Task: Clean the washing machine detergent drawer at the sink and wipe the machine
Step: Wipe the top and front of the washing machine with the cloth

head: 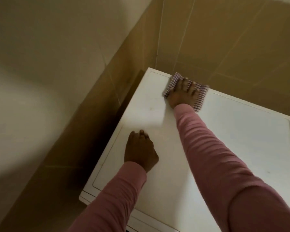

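Pink sleeves (pixel 216 156); left hand (pixel 140 151) flat on white machine (pixel 241 128); right hand (pixel 181 93), fingers spread, presses cloth (pixel 200 99) beside tiled wall (pixel 224 39).

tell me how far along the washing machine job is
Done: cannot tell; drawer and sink are out of view. In hand: the right hand presses a checked cloth on the far edge of the washing machine top, left hand resting nearby. Left: probably the rest of the top.

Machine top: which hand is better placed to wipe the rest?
Right. The right hand presses the cloth flat at the back of the machine top; the left hand rests bare nearer the front.
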